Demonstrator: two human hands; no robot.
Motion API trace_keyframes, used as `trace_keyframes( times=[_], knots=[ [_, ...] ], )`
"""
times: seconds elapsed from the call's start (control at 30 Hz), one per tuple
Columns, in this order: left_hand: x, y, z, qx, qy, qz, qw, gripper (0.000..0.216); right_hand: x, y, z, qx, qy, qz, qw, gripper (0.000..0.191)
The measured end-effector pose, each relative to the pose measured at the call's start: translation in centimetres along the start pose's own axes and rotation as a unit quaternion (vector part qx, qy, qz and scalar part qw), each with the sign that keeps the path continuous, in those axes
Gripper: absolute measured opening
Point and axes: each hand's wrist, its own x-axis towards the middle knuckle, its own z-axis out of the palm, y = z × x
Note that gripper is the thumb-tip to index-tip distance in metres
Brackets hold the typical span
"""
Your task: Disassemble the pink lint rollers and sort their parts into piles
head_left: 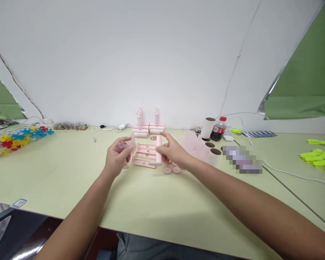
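Observation:
My left hand (117, 156) is closed around a small clear pinkish plastic part (126, 145), held just above the pale green table (157, 202). My right hand (172, 151) pinches a pink cylindrical roller (158, 151), standing on end beside a row of flat pink handle pieces (144, 156) lying between the hands. Two round pink caps (171, 168) lie by my right wrist. Behind, finished pink rollers with upright handles (148, 124) stand in a group.
Cardboard tubes (209, 139) and a cola bottle (218, 129) stand at the right rear, next to a blurred patch. Bright yellow-green parts (320, 159) lie far right, coloured plastic pieces (18, 137) far left. Cables (287, 173) cross the table on the right.

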Motion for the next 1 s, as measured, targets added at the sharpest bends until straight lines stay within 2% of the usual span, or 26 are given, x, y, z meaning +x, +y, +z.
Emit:
trace_keyframes(
  times=[0.07, 0.13, 0.3, 0.47, 0.73, 0.9, 1.0],
  knots=[
    [0.5, -0.6, -0.3, -0.064, 0.049, -0.028, 0.996, 0.031, 3.5, -0.8, 0.2, -0.133, 0.02, 0.001, 0.991, 0.065],
    [0.7, -1.3, -0.5, -0.088, 0.063, -0.044, 0.993, 0.028, 6.7, -1.1, 0.9, -0.265, 0.041, 0.008, 0.963, 0.055],
    [0.3, -2.2, -0.6, -0.08, 0.056, -0.039, 0.994, 0.025, 11.5, -0.4, 3.1, -0.344, 0.041, 0.029, 0.938, 0.047],
    [-0.2, -1.4, -0.2, -0.056, 0.049, -0.042, 0.996, 0.02, 12.6, -0.2, 4.7, -0.41, -0.012, 0.067, 0.91, 0.037],
    [-0.5, -0.5, 0.1, -0.044, 0.048, -0.051, 0.997, 0.017, 13.2, 0.1, 6.3, -0.479, -0.044, 0.086, 0.872, 0.032],
    [-0.3, -0.7, 0.0, -0.055, 0.049, -0.052, 0.996, 0.02, 13.4, 0.4, 6.6, -0.482, -0.056, 0.089, 0.87, 0.024],
    [-0.2, -0.9, -0.1, -0.059, 0.046, -0.057, 0.996, 0.022, 13.1, 0.0, 5.6, -0.473, -0.029, 0.07, 0.878, 0.031]
  ],
)
